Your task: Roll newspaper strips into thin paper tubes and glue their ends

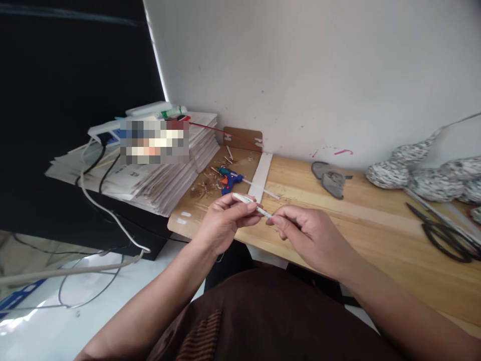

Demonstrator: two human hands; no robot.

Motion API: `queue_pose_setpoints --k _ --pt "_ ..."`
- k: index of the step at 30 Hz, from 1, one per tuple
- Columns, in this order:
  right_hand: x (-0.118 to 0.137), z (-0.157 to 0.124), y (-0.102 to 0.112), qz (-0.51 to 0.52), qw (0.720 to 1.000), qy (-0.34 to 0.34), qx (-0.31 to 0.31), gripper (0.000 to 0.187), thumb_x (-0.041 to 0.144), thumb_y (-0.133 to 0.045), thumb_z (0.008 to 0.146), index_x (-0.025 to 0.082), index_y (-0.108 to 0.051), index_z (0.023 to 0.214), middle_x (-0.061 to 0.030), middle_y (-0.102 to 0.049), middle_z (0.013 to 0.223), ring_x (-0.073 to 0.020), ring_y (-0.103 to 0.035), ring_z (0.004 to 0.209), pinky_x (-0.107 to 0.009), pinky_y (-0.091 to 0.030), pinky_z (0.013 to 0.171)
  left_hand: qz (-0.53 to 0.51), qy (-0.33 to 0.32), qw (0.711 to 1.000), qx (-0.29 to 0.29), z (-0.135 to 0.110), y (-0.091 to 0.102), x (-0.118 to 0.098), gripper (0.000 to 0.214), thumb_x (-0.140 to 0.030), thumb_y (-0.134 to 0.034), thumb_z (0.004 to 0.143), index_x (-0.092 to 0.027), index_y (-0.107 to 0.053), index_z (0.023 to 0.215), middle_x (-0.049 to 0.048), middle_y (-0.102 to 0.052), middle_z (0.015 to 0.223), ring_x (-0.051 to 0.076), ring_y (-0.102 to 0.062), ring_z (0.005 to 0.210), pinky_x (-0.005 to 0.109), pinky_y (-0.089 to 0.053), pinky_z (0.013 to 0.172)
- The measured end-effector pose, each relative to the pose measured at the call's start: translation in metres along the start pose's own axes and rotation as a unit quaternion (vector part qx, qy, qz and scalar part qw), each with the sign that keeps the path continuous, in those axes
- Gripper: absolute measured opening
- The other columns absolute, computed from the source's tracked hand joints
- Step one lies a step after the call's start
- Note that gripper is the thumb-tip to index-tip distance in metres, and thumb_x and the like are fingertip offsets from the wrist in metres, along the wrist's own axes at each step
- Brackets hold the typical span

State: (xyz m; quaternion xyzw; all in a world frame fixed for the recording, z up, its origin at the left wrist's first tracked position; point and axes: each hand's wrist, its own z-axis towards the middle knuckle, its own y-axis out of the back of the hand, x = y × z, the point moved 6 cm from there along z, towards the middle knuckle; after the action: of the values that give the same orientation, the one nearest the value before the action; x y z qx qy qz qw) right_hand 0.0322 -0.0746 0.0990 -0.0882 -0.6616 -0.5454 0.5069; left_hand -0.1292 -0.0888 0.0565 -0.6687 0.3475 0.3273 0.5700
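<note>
A slim whitish stick, like tightly rolled paper (244, 198), slants between my two hands above the table's front edge. My left hand (231, 220) pinches it near its thicker upper end, thumb on top. At the lower, thinner end, the thumb and fingers of my right hand (296, 223) are closed on it; the very tip is hidden. Just beyond my left hand lies a blue glue gun (229, 183), with a translucent glue stick (265, 188) reaching out of its back. A white strip (260, 175) passes under that stick.
Stacked papers (169, 180) at the left carry a power strip (101, 131) with hanging cables. Brown cardboard (188, 218) with scraps lies under the glue gun. Grey cut pieces (330, 180), black scissors (443, 235) and gourd-shaped paper-strip forms (436, 180) are on the wooden table (376, 230).
</note>
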Motion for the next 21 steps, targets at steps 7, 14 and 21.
queue_pose_setpoints --k 7,14,21 --pt "-0.004 0.002 -0.004 -0.057 0.997 0.036 -0.025 0.024 0.043 -0.055 0.092 0.021 -0.065 0.093 -0.0010 -0.066 0.071 -0.0130 -0.056 0.058 -0.026 -0.041 0.054 -0.007 0.009 1.000 -0.013 0.002 0.005 0.003 0.017 -0.017 -0.083 0.066 -0.013 -0.072 0.079 0.0019 -0.072 0.074 0.013 -0.071 0.065 0.021 -0.060 0.065" --pt "0.000 -0.009 -0.007 -0.255 0.948 0.158 -0.104 0.023 0.033 -0.049 0.097 0.020 -0.067 0.100 -0.0086 -0.072 0.093 -0.0211 -0.067 0.083 -0.032 -0.047 0.072 -0.006 0.014 1.000 -0.007 0.005 0.003 0.004 0.017 -0.018 -0.083 0.067 -0.013 -0.072 0.080 0.0038 -0.073 0.075 0.015 -0.072 0.069 0.022 -0.060 0.066" --pt "0.004 -0.009 0.002 -0.157 0.978 0.112 -0.074 0.023 0.032 -0.048 0.098 0.022 -0.067 0.090 -0.0014 -0.068 0.077 -0.0131 -0.059 0.065 -0.028 -0.042 0.063 0.003 0.013 1.000 0.016 0.005 0.000 0.008 0.016 -0.017 -0.082 0.068 -0.015 -0.072 0.079 0.0030 -0.074 0.075 0.016 -0.073 0.072 0.022 -0.060 0.066"
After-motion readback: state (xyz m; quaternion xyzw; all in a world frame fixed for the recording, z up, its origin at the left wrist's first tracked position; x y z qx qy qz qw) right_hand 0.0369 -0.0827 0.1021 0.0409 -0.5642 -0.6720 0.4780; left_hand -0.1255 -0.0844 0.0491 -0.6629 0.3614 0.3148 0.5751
